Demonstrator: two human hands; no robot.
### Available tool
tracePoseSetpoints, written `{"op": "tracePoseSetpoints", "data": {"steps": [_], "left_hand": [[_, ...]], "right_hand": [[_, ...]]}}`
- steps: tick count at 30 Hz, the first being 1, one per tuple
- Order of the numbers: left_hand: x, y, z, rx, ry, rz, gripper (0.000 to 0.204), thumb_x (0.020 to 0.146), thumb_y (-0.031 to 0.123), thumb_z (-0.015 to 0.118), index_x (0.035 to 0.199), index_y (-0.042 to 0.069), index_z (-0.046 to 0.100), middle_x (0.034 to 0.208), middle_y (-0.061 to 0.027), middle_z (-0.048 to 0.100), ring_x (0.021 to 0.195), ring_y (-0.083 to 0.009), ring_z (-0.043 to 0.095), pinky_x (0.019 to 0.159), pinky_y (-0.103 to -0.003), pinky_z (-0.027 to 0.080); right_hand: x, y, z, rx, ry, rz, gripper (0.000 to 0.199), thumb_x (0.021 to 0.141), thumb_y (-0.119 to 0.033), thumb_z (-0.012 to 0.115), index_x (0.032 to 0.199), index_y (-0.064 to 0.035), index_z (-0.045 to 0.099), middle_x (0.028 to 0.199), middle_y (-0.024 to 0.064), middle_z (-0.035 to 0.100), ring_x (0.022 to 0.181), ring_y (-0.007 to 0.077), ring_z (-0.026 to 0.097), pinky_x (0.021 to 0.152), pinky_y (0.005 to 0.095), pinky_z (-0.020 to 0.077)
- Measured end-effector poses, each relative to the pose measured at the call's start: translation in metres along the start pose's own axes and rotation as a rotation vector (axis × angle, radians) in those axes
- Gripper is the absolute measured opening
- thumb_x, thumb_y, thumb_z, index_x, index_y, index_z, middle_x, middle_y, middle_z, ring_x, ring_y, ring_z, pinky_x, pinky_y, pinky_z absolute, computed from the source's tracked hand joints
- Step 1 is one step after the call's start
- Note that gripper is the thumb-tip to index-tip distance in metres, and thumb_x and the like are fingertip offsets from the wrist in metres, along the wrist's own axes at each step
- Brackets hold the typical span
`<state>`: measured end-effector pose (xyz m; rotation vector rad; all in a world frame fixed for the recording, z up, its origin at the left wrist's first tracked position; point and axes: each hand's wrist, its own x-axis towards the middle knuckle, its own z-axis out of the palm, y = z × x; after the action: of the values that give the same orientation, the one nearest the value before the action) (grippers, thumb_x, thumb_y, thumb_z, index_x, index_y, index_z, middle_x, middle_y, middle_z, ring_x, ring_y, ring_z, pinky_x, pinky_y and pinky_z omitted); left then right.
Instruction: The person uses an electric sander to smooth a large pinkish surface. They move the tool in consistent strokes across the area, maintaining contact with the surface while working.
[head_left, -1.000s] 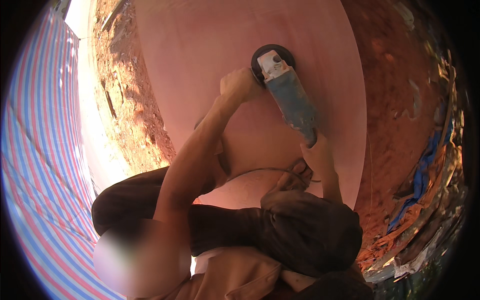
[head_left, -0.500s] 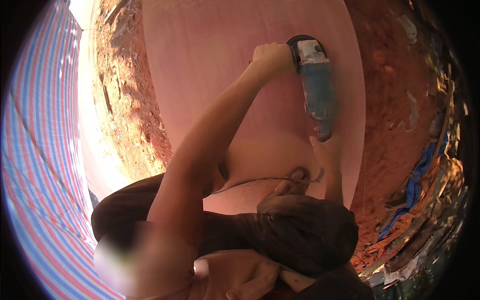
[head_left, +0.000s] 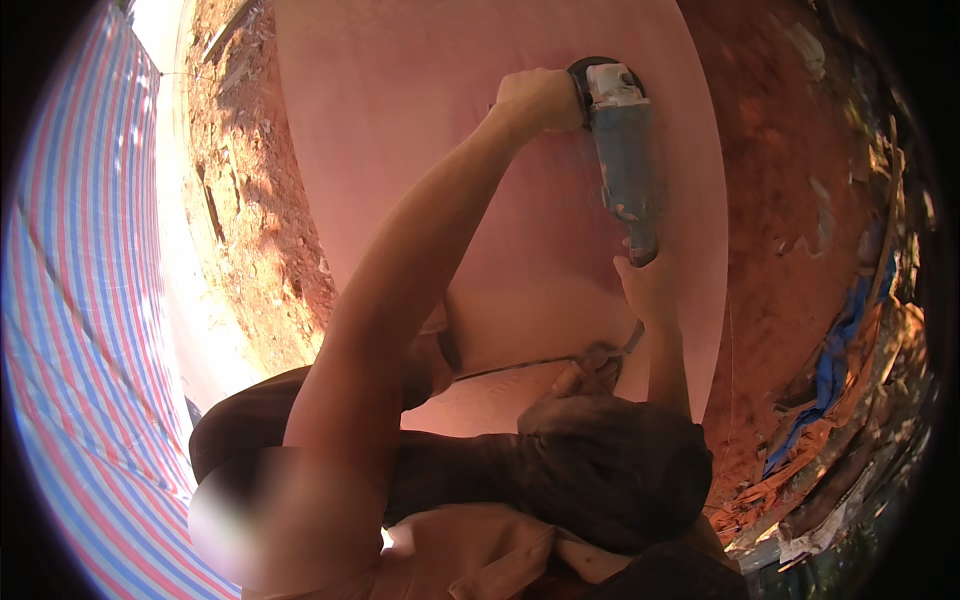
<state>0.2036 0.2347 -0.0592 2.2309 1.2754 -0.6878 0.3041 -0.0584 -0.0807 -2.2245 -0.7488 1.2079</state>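
A blue-green angle grinder point(head_left: 627, 150) with a pale metal head rests against a broad pinkish-red slab point(head_left: 400, 130). Its dark round disc point(head_left: 582, 72) shows partly at the far end, against the slab. My left hand point(head_left: 540, 98) is closed round the side handle beside the head, and a dark tip of that handle sticks out past the fist. At the near end, my right hand point(head_left: 650, 285) is wrapped round the grinder's rear grip. A dark power cord point(head_left: 520, 366) runs across the slab close to my bare foot point(head_left: 590, 375).
Red-brown earth point(head_left: 780, 220) lies to the right of the slab, with a crumpled blue sheet point(head_left: 830, 365) and scraps beyond. On the left are rough soil point(head_left: 240, 180) and a striped tarpaulin point(head_left: 90, 250). My dark-clothed leg point(head_left: 620, 470) is bent close to the slab.
The grinder and both hands have shifted slightly forward and to the left over the slab. The cord by my foot has straightened a little. Both grips are unchanged.
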Motion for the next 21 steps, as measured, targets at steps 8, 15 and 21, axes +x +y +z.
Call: {"op": "tracePoseSetpoints", "data": {"steps": [8,15,21], "left_hand": [[-0.005,0.013,0.013,-0.07,0.061,0.036,0.027,0.084,0.033,0.073,0.1,0.014,0.083,0.096,-0.0072,0.082,0.094,-0.0297,0.079,0.08,-0.041,0.06],[-0.073,-0.071,0.022,-0.212,-0.141,-0.344,0.041,0.093,0.044,0.067,0.114,0.012,0.081,0.112,-0.0138,0.081,0.108,-0.0334,0.077,0.087,-0.046,0.06],[0.003,-0.001,-0.005,-0.005,0.016,-0.062,0.04,0.09,0.041,0.066,0.117,0.013,0.078,0.096,-0.0088,0.081,0.087,-0.0282,0.079,0.078,-0.043,0.06]], "right_hand": [[-0.011,0.012,-0.008,0.041,-0.018,-0.015,0.039,0.088,-0.013,0.077,0.123,0.0004,0.069,0.1,0.0163,0.075,0.094,0.0345,0.075,0.083,0.0476,0.0569],[-0.026,-0.024,0.02,-0.122,-0.25,-0.101,0.035,0.092,-0.016,0.07,0.124,-0.0014,0.067,0.11,0.0274,0.076,0.109,0.0479,0.072,0.091,0.0555,0.0561],[0.005,0.002,0.002,-0.027,0.045,-0.117,0.037,0.089,-0.011,0.077,0.122,0.001,0.067,0.099,0.0159,0.076,0.084,0.0319,0.076,0.076,0.0436,0.0589]]}}
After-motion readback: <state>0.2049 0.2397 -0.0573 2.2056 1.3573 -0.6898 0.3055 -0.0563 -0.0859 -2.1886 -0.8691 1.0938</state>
